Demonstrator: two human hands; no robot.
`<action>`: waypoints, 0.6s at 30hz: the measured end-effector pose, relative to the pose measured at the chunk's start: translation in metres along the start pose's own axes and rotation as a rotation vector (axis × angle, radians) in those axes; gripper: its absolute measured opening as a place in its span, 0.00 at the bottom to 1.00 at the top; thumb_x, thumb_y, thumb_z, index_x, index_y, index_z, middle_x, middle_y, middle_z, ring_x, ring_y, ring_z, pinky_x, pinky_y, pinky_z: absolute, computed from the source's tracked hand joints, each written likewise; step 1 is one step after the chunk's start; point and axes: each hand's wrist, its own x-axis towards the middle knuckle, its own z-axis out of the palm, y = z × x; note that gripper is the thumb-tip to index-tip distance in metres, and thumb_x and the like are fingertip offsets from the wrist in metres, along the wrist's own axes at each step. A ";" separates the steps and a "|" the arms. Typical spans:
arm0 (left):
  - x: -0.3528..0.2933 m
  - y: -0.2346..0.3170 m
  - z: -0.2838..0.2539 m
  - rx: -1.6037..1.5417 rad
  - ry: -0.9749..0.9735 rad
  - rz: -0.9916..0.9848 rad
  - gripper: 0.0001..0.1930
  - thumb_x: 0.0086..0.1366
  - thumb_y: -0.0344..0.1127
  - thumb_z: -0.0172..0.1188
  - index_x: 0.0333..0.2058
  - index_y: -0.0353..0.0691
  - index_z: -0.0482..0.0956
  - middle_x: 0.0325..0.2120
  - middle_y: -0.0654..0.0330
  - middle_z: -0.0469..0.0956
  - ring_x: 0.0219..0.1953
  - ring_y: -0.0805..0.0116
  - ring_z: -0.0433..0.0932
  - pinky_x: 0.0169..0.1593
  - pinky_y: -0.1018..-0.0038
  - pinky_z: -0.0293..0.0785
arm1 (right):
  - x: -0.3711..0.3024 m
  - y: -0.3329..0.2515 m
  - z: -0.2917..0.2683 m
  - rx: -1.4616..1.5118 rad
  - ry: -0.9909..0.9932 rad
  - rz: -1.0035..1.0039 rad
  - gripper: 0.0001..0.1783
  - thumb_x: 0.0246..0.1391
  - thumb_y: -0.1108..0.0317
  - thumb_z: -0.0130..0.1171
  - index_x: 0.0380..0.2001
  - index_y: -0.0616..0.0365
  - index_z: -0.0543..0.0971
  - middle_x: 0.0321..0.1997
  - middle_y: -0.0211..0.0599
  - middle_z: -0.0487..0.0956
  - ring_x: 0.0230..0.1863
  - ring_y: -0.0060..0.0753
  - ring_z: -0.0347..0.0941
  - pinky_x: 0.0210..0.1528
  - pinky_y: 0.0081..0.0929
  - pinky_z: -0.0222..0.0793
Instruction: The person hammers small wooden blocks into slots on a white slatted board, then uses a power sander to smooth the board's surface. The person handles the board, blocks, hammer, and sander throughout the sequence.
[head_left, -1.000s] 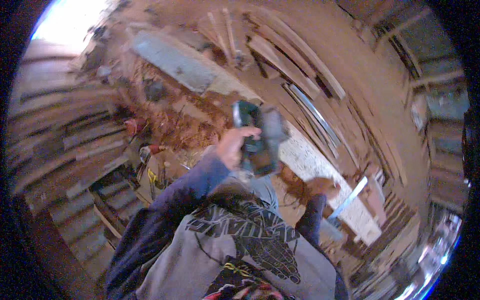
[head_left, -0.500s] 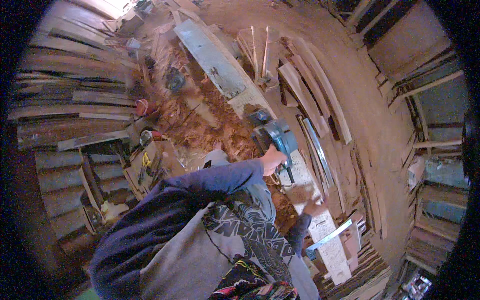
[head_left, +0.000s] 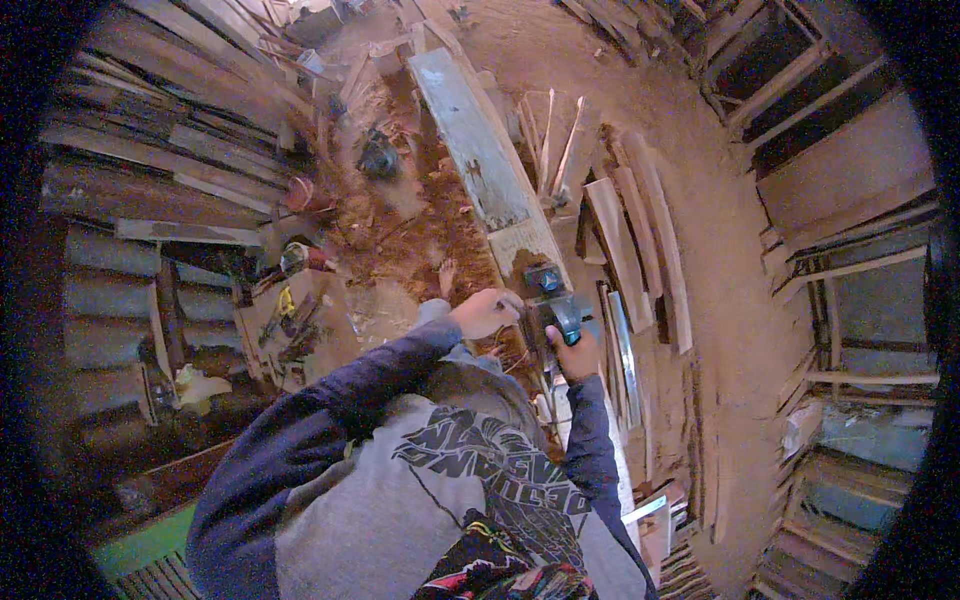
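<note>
A teal and black electric hand planer point(head_left: 552, 312) rests on a long pale plank point(head_left: 527, 247) that runs away from me. My right hand point(head_left: 577, 355) is wrapped round the planer's rear handle. Just left of the tool, my left hand point(head_left: 486, 312) is held above the plank's near side with its fingers curled in. What it pinches, if anything, I cannot make out. Farther along the same line lies a worn grey-blue board surface point(head_left: 470, 140). My right sleeve hides part of the plank toward me.
Wood shavings point(head_left: 430, 230) cover the ground left of the plank, with a bare foot point(head_left: 447, 272) among them. Cut boards point(head_left: 625, 255) lie to the right. Stacked lumber point(head_left: 190, 160) lines the left, above a wooden box point(head_left: 310, 315). A metal strip point(head_left: 623, 350) lies beside the plank.
The planer has passed from my left hand to my right. My right hand came forward off the plank onto the handle; my left hand let go and moved left. The view has shifted.
</note>
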 end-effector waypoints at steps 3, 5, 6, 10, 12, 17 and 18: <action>-0.003 0.027 -0.024 0.182 0.116 0.018 0.15 0.63 0.36 0.58 0.46 0.36 0.80 0.38 0.52 0.83 0.43 0.61 0.81 0.49 0.68 0.75 | 0.000 -0.010 -0.002 -0.043 0.102 -0.066 0.29 0.46 0.44 0.72 0.36 0.61 0.82 0.26 0.36 0.81 0.27 0.30 0.75 0.34 0.33 0.71; -0.009 0.067 -0.042 0.085 0.032 0.180 0.16 0.63 0.35 0.60 0.49 0.37 0.78 0.40 0.55 0.81 0.43 0.65 0.79 0.50 0.66 0.74 | 0.000 -0.024 -0.007 -0.137 0.085 0.001 0.27 0.46 0.46 0.73 0.36 0.62 0.82 0.25 0.35 0.81 0.26 0.29 0.74 0.33 0.33 0.71; -0.017 0.093 -0.049 0.016 -0.022 0.254 0.16 0.62 0.35 0.62 0.48 0.38 0.79 0.39 0.56 0.82 0.41 0.66 0.80 0.48 0.67 0.75 | 0.001 -0.032 -0.010 -0.115 0.076 0.002 0.27 0.47 0.47 0.72 0.36 0.62 0.82 0.25 0.34 0.80 0.25 0.29 0.74 0.33 0.32 0.71; -0.064 0.203 -0.095 -0.286 -0.537 0.644 0.17 0.60 0.36 0.68 0.47 0.39 0.81 0.42 0.58 0.82 0.35 0.68 0.78 0.41 0.68 0.75 | 0.012 -0.062 -0.022 -0.135 0.115 -0.048 0.26 0.48 0.47 0.71 0.38 0.59 0.82 0.27 0.39 0.82 0.28 0.39 0.79 0.32 0.36 0.73; -0.067 0.248 -0.112 -0.363 -0.860 1.159 0.18 0.63 0.43 0.64 0.49 0.41 0.79 0.40 0.55 0.80 0.37 0.56 0.76 0.41 0.63 0.71 | 0.025 -0.074 -0.020 -0.175 0.099 -0.053 0.24 0.50 0.48 0.69 0.38 0.59 0.81 0.26 0.41 0.83 0.28 0.43 0.81 0.32 0.37 0.75; -0.050 0.296 -0.172 -0.156 -0.979 1.476 0.18 0.67 0.44 0.60 0.52 0.44 0.80 0.44 0.49 0.77 0.35 0.54 0.78 0.38 0.55 0.72 | 0.077 -0.099 0.001 -0.019 0.060 -0.208 0.30 0.56 0.46 0.63 0.54 0.57 0.76 0.27 0.36 0.80 0.27 0.32 0.77 0.30 0.30 0.72; -0.049 0.299 -0.176 -0.177 -0.873 1.475 0.14 0.67 0.44 0.57 0.46 0.43 0.79 0.39 0.51 0.76 0.34 0.56 0.76 0.37 0.58 0.70 | 0.087 -0.104 0.006 0.069 0.042 -0.212 0.30 0.59 0.47 0.61 0.57 0.56 0.74 0.27 0.32 0.79 0.26 0.25 0.73 0.28 0.26 0.70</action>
